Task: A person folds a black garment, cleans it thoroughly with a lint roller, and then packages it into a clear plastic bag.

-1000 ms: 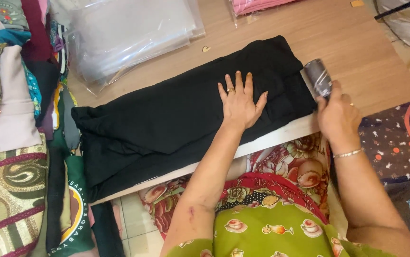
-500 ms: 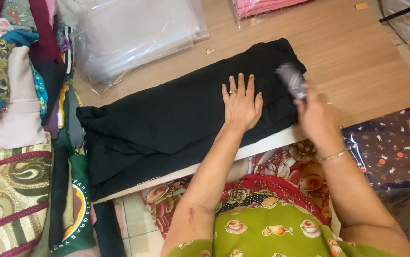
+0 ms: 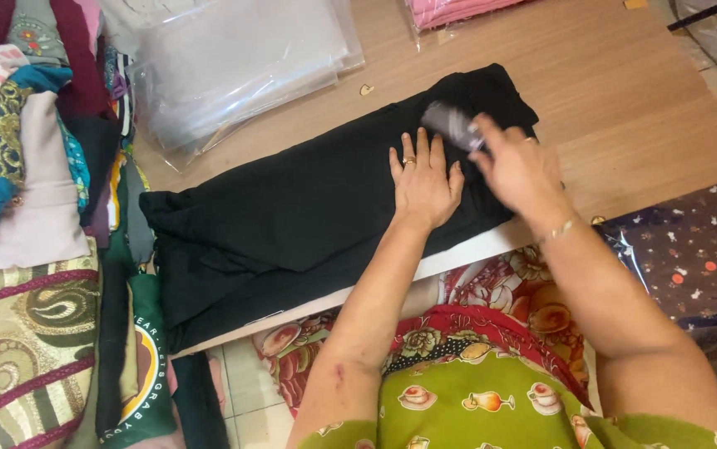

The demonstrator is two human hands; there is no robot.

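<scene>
A folded black garment (image 3: 309, 208) lies across a low wooden table (image 3: 625, 108). My left hand (image 3: 422, 185) rests flat on it with fingers spread, pressing the cloth near its right end. My right hand (image 3: 518, 170) is over the garment's right end and grips a small grey, blurred object (image 3: 452, 125), partly hidden by my fingers. A bangle sits on my right wrist.
Clear plastic bags (image 3: 234, 58) lie stacked at the table's far left. A pink packaged item (image 3: 450, 10) sits at the far edge. A pile of mixed fabrics (image 3: 34, 150) fills the left side. A dark patterned package (image 3: 691, 249) lies at the right.
My right hand has carried the grey object left from the garment's right edge onto the black cloth, close to my left hand. The left hand has stayed pressed flat.
</scene>
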